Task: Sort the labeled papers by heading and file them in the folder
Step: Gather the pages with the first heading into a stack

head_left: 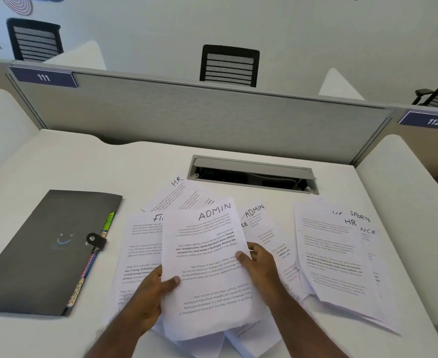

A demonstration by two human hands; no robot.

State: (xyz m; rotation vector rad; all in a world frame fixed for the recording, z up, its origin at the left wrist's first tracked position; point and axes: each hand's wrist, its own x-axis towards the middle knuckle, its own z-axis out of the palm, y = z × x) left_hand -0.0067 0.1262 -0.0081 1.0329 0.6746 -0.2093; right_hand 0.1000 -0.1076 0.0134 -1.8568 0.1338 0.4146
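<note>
Both my hands hold the ADMIN sheet [207, 267] above the loose papers [145, 254]: left hand [150, 293] pinching its left edge, right hand [259, 264] gripping its right edge. Left of it lies the closed grey folder [44, 254]; right of it, the HR pile [339, 259].

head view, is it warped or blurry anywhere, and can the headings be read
Head view: wide-angle warp bends the partition and desk edges; light is soft and even, no glare; the ADMIN sheet held by the left hand and right hand reads sharply; headings on the right pile look fainter; forearms blur at the bottom edge.
</note>
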